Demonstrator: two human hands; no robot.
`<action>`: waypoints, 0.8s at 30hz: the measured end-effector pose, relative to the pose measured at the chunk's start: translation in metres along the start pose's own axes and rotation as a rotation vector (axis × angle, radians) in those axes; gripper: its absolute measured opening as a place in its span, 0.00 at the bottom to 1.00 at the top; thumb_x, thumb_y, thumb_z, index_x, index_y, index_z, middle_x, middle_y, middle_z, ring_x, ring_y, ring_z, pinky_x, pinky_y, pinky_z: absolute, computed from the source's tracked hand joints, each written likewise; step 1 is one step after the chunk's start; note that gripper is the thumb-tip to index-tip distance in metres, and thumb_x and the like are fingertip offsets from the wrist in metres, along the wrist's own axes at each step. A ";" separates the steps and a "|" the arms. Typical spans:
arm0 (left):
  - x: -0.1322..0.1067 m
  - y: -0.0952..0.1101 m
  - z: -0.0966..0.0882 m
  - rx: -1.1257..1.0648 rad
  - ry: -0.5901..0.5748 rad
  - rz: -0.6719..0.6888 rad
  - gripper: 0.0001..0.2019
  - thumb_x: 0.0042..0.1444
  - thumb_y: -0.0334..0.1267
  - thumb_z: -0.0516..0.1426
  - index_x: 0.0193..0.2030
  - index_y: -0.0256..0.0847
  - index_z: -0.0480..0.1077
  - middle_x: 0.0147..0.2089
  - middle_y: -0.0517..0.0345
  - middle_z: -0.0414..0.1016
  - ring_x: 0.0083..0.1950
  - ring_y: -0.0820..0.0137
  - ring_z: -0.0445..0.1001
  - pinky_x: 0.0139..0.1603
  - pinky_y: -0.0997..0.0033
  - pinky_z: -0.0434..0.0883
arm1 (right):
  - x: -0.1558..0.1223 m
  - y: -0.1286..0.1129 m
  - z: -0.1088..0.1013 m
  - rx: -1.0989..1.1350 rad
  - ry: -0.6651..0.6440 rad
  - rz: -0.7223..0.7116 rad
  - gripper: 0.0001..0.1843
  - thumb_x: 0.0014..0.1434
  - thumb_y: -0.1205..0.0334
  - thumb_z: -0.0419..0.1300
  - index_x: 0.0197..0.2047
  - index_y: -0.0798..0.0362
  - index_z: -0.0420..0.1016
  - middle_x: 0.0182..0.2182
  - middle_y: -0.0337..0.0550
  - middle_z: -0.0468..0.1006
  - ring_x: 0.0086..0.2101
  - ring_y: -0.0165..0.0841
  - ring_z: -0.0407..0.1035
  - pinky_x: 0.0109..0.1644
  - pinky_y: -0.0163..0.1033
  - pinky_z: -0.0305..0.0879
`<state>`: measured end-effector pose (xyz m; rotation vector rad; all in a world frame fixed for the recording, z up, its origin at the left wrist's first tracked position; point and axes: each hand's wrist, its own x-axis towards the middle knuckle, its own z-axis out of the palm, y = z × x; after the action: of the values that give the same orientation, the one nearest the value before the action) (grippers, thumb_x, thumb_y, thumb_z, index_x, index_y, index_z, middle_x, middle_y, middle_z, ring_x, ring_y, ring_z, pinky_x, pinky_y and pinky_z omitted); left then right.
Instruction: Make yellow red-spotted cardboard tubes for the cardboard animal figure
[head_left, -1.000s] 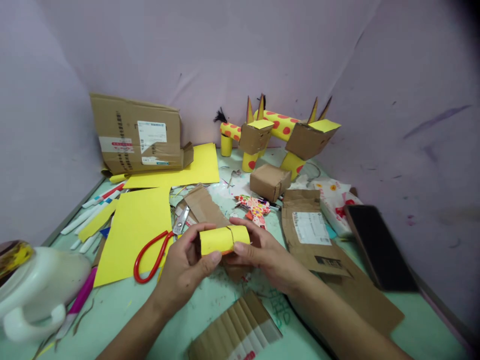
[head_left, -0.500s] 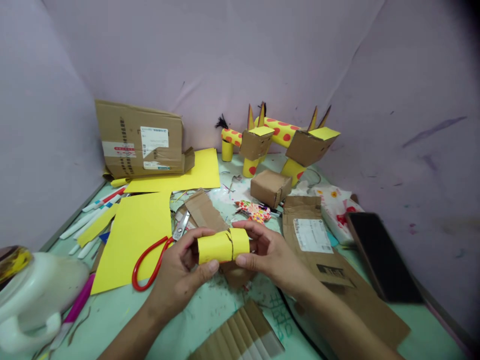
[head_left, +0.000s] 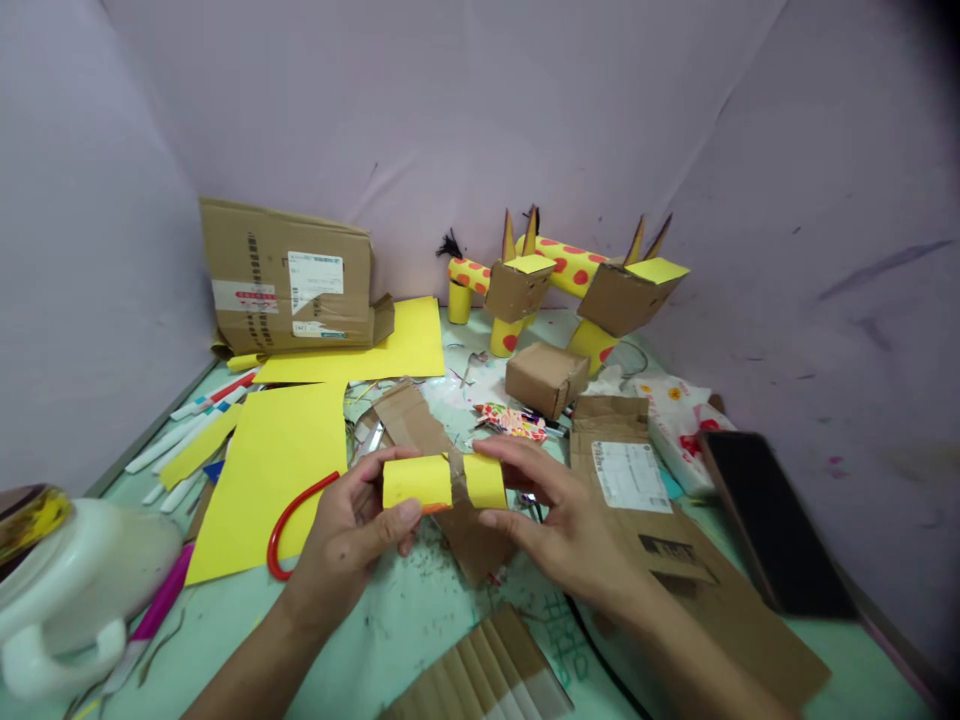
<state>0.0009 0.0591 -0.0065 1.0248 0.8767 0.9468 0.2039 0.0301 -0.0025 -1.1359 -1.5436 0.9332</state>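
My left hand [head_left: 349, 530] is closed around the longer piece of a yellow paper tube [head_left: 416, 482], thumb along its near side. My right hand [head_left: 559, 510] grips the shorter yellow piece [head_left: 486, 482] at its right end, thumb below and fingers on top. The two pieces lie end to end, with a narrow brownish gap between them; whether they still join there I cannot tell. Red-handled scissors [head_left: 281, 525] lie partly hidden behind my left hand. Under the tube is a brown cardboard strip [head_left: 412, 415].
Two spotted cardboard animals [head_left: 517, 290] [head_left: 626, 295] and a small box [head_left: 547, 378] stand behind. Yellow sheets [head_left: 270, 480], markers [head_left: 180, 445] and a white jug [head_left: 97, 570] are left. Flattened cardboard [head_left: 720, 600] and a phone [head_left: 772, 525] lie right; corrugated cardboard [head_left: 480, 670] is in front.
Along the line round the yellow tube, the two pieces have come apart into a wider gap. My left hand has shifted slightly left, my right slightly right.
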 end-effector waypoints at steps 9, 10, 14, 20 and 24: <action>-0.001 0.006 0.009 0.009 0.095 0.019 0.24 0.48 0.45 0.62 0.50 0.39 0.63 0.26 0.63 0.66 0.20 0.76 0.64 0.16 0.80 0.62 | -0.003 -0.003 -0.004 -0.294 -0.031 -0.304 0.29 0.53 0.72 0.62 0.57 0.47 0.63 0.50 0.47 0.73 0.51 0.38 0.66 0.54 0.43 0.64; 0.000 0.006 0.008 0.019 0.089 0.020 0.23 0.48 0.47 0.61 0.49 0.38 0.64 0.26 0.63 0.66 0.20 0.76 0.65 0.16 0.79 0.62 | -0.004 -0.002 -0.005 -0.294 -0.045 -0.332 0.30 0.53 0.73 0.61 0.58 0.46 0.63 0.50 0.47 0.72 0.51 0.38 0.66 0.54 0.43 0.64; 0.000 0.004 0.004 0.116 0.037 0.051 0.20 0.51 0.48 0.59 0.47 0.37 0.65 0.25 0.61 0.67 0.21 0.75 0.65 0.19 0.77 0.63 | -0.005 0.001 -0.006 -0.296 -0.107 -0.362 0.34 0.52 0.80 0.53 0.58 0.41 0.62 0.53 0.45 0.69 0.51 0.37 0.66 0.55 0.45 0.63; -0.003 0.004 0.004 0.191 0.066 0.081 0.18 0.52 0.45 0.59 0.47 0.39 0.65 0.27 0.62 0.67 0.22 0.76 0.64 0.21 0.77 0.64 | -0.006 0.003 0.003 -0.110 -0.008 -0.137 0.30 0.53 0.78 0.54 0.54 0.39 0.69 0.54 0.43 0.69 0.52 0.39 0.65 0.45 0.41 0.71; -0.002 0.005 0.006 0.209 0.118 0.088 0.17 0.52 0.46 0.59 0.46 0.39 0.65 0.28 0.62 0.66 0.22 0.77 0.64 0.20 0.78 0.63 | -0.005 0.002 0.010 0.185 0.067 0.119 0.16 0.53 0.65 0.63 0.46 0.45 0.74 0.53 0.46 0.69 0.47 0.40 0.68 0.40 0.40 0.72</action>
<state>0.0046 0.0571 0.0001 1.2031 1.0523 1.0126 0.1953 0.0260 -0.0078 -1.1232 -1.3187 1.0836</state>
